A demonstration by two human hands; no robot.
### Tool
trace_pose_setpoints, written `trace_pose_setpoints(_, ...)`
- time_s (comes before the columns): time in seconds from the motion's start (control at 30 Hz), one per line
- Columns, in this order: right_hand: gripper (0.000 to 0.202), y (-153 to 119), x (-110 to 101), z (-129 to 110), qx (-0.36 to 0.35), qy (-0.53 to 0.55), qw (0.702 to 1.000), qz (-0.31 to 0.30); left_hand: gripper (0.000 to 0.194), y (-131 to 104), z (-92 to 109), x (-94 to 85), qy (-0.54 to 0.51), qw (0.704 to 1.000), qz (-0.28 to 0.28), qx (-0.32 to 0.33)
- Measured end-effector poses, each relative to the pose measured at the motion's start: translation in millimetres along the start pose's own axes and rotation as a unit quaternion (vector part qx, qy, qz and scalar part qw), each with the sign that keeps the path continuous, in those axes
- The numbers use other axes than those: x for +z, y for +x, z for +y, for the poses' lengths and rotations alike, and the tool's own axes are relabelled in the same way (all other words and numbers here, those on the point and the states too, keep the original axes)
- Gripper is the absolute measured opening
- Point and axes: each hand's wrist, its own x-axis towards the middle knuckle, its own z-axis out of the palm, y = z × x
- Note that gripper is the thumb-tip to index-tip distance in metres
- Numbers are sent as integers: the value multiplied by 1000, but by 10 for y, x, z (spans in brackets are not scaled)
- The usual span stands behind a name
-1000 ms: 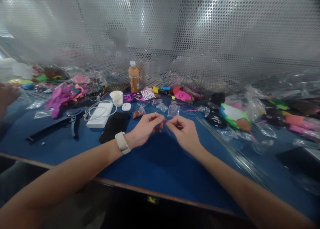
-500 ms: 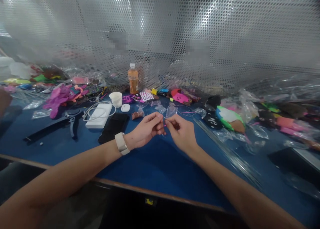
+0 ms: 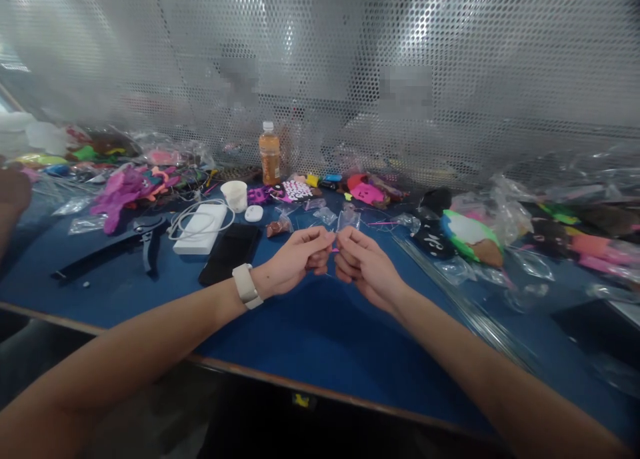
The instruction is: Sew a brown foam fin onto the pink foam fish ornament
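My left hand (image 3: 305,255), with a pale watch band (image 3: 247,286) at its wrist, is closed in a pinch above the blue table. Facing it, my right hand (image 3: 369,265) pinches too, and the fingertips of both nearly meet. A tiny pink bit (image 3: 335,250) shows between the hands, and a fine thread-like line hangs below the left fingers. What the fingertips hold is too small to name. Just beyond lie small clear plastic bags (image 3: 349,219) and a brown piece in clear wrapping (image 3: 279,227).
On the left are a dark cutting tool (image 3: 145,235), a white power bank with cable (image 3: 201,231), a black phone (image 3: 230,253), a cup (image 3: 235,196) and a bottle (image 3: 270,155). Clear rods (image 3: 465,305) and colourful pieces lie right. Another person's hand (image 3: 14,192) is far left.
My right hand has turned, its curled lower fingers now showing, and the two hands' fingertips are closer together. The view has shifted slightly.
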Motion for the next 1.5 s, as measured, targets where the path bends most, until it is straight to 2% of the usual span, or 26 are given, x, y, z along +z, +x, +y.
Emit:
trace_pose_setpoints(0.13,29,17,-51,-18,-12,-20,1000,17,30,17,-17,-18,-29,1000,-10,3)
trace_pose_setpoints(0.23,28,11,-85,-52,-20,-19,1000,5,28,19,-10,-30,-25,999,-21,8)
trace_pose_setpoints(0.43,33,-18,-177,-98,76,-29,989,-126,31,-27,33,-35,48,998,-35,-14)
trace_pose_setpoints(0.63,57,49,-194,-36,39,-9,998,-43,32,0,-1,-7,-5,999,-34,-9)
trace_pose_setpoints(0.8,59,88,-203,-34,27,-6,1000,-14,33,24,-29,12,-36,998,-46,3)
trace_pose_setpoints(0.87,55,68,-200,-52,28,-4,999,-19,32,10,-18,12,-26,998,-49,2)
trace_pose_setpoints(1.03,29,-19,-158,-97,53,-10,993,-100,30,-26,26,-5,-24,998,-62,-2)
trace_pose_setpoints(1.2,26,-34,-76,-82,30,22,998,-59,31,-5,51,-34,-43,997,-67,-6)
trace_pose_setpoints(1.3,27,-22,-67,-70,19,33,998,-49,30,0,56,-39,-55,994,-93,-11)
trace_pose_setpoints(1.4,29,-25,-99,-79,11,32,998,-56,29,-22,71,-32,-57,991,-121,-19)
trace_pose_setpoints(1.5,31,-40,-141,-103,12,30,995,-94,29,-56,102,-34,-46,988,-144,-23)
